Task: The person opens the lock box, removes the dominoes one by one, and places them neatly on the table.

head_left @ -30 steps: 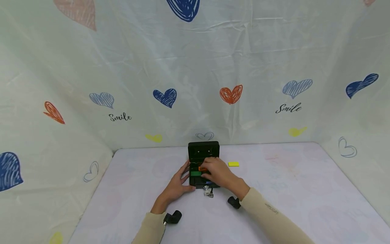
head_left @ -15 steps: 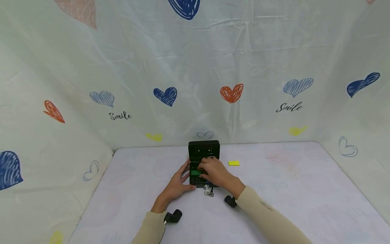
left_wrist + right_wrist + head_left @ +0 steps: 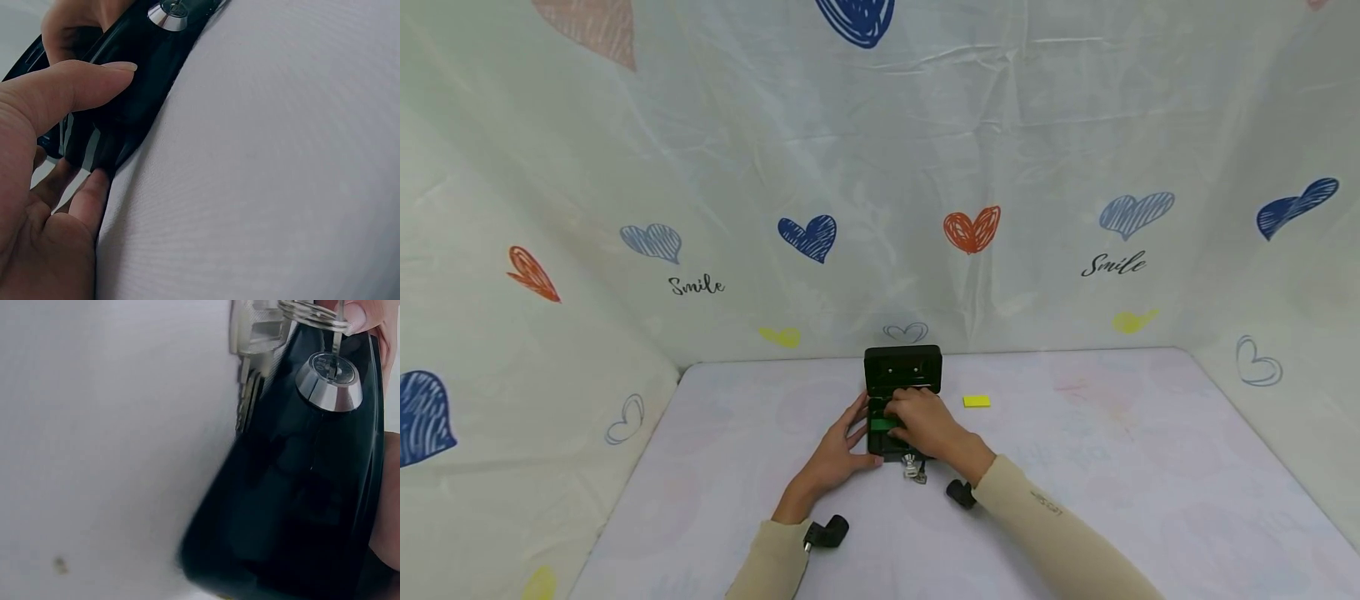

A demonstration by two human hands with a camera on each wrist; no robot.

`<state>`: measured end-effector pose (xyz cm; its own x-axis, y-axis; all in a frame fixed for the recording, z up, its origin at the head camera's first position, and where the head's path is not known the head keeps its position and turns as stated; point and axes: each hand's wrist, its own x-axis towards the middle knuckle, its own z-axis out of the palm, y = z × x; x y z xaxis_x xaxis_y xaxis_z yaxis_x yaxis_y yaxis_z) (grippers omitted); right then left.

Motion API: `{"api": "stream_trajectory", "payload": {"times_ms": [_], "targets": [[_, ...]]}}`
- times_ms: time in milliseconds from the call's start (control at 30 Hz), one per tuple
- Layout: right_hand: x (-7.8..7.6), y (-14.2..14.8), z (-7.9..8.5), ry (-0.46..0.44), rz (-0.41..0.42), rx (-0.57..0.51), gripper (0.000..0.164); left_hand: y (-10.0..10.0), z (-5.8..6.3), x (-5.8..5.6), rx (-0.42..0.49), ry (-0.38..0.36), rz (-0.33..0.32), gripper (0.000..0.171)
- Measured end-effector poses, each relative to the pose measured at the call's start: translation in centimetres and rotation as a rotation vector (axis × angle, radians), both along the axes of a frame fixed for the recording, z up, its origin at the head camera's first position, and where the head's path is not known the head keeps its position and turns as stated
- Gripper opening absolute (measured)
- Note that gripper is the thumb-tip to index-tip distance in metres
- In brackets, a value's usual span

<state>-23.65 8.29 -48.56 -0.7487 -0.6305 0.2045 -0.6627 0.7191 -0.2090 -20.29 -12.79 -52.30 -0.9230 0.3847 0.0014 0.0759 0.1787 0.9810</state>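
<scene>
A small black cash box (image 3: 902, 367) stands on the table with its lid raised. My left hand (image 3: 833, 460) holds its left front corner, the thumb (image 3: 94, 84) against the front wall and the fingers at the side. Inside, a flat green piece (image 3: 882, 425) lies at the left. My right hand (image 3: 928, 423) reaches over the right of the box, fingers bent down inside; I cannot tell whether they pinch anything. A key sits in the front's silver lock (image 3: 329, 387), and its ring carries more keys (image 3: 259, 328).
A yellow rectangular piece (image 3: 977, 402) lies on the white table (image 3: 1112, 467) to the right of the box. A white curtain (image 3: 880, 150) printed with hearts hangs behind. Small black cameras (image 3: 827, 532) sit at both wrists.
The orange piece that showed under my right fingers a second ago is now hidden. My right hand and forearm have shifted slightly left. The left hand keeps its hold on the box.
</scene>
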Motion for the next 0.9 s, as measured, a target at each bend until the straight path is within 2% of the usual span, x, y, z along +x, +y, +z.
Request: {"api": "stream_trajectory", "payload": {"times_ms": [400,900], "targets": [[-0.23,-0.62,-0.15,-0.025,-0.038,0.036,0.026,-0.09,-0.36,-0.17,0.009,0.004,-0.007,0.115],[0.02,-0.35,0.26,-0.026,0.006,0.073,0.022,-0.06,-0.46,-0.27,0.005,0.012,-0.006,0.114]]}}
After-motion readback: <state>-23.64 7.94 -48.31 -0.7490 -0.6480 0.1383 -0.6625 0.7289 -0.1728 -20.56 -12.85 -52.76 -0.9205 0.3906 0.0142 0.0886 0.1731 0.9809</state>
